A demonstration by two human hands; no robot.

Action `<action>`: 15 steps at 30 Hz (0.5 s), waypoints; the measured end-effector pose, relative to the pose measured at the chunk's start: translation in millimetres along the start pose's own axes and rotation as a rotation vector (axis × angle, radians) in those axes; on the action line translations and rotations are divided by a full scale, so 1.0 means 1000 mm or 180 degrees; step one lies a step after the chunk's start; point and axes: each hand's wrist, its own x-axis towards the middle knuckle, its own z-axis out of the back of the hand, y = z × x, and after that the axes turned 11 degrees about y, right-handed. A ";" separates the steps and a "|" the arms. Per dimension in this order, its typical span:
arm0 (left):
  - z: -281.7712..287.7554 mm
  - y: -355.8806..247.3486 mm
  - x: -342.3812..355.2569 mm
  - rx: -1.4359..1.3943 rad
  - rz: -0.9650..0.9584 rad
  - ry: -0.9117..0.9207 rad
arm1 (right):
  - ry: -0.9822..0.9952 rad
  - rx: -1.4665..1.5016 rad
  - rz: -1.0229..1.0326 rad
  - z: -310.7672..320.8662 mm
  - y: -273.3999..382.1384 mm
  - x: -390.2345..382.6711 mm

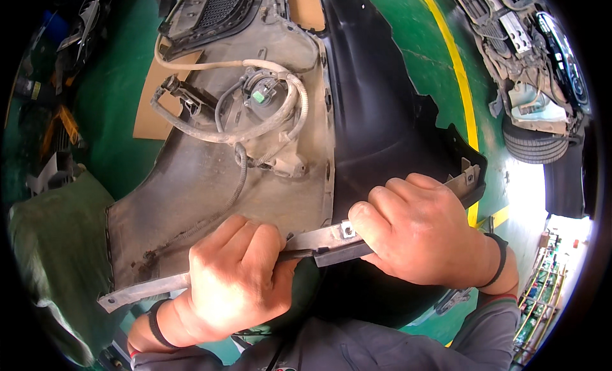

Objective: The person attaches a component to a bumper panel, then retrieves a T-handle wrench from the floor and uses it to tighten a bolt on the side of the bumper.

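A dusty grey-brown bumper cover (210,192) lies inner side up, beside a smooth black panel (382,116). Along their near edges runs a narrow metal strip (312,239), fitted with a small clip nut (347,229). My left hand (239,275) is closed over the strip at the bumper cover's edge. Closed too, my right hand (421,231) grips the strip farther right, at the black panel's edge. Both sets of fingertips are hidden beneath. A wiring harness (223,136) loops over the bumper cover around a round lamp (264,94) with a green connector.
A black grille (220,14) sits at the far end of the bumper cover. Cardboard (156,103) lies under it on the green floor. Left stands something draped in green cloth (57,243). A partly dismantled car front with a tyre (535,143) is at far right, beyond a yellow line (454,52).
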 end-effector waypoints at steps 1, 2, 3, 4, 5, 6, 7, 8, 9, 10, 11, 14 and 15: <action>-0.001 0.000 0.000 0.0024 0.0019 0.0000 | -0.0015 -0.0020 0.0004 0.000 0.000 0.000; -0.001 -0.001 0.001 0.0044 0.0041 -0.0002 | -0.0007 -0.0031 -0.0002 0.000 0.000 0.000; -0.002 -0.001 0.001 0.0081 0.0059 -0.0006 | 0.0040 -0.0026 -0.0020 0.000 0.000 -0.001; -0.003 -0.002 0.001 0.0119 0.0079 -0.0011 | 0.0017 -0.0032 -0.0009 0.001 0.000 -0.001; -0.004 -0.003 0.002 0.0120 0.0128 0.0005 | 0.0034 -0.0018 -0.0015 0.001 0.000 -0.001; -0.005 -0.003 0.002 0.0180 0.0106 -0.0049 | 0.0117 0.0046 -0.0036 0.001 0.000 -0.001; -0.005 -0.004 0.002 0.0200 0.0112 -0.0085 | 0.0049 -0.0011 -0.0033 0.002 0.000 -0.001; -0.006 -0.004 0.003 0.0214 0.0123 -0.0121 | 0.0055 -0.0016 -0.0042 0.002 0.000 0.000; -0.006 -0.004 0.003 0.0224 0.0120 -0.0062 | 0.0131 0.0018 -0.0050 0.002 0.000 0.001; -0.005 -0.003 0.003 0.0234 0.0118 -0.0001 | 0.0087 -0.0031 -0.0049 0.002 0.000 0.002; -0.005 -0.003 0.003 0.0221 0.0161 0.0090 | 0.0105 -0.0047 -0.0047 0.003 0.000 0.002; -0.004 -0.002 0.005 0.0047 0.0078 0.0001 | 0.0051 -0.0049 -0.0060 0.007 -0.001 0.003; -0.005 -0.003 0.006 0.0099 -0.0011 -0.0118 | 0.0168 -0.0047 -0.0081 0.009 -0.001 0.002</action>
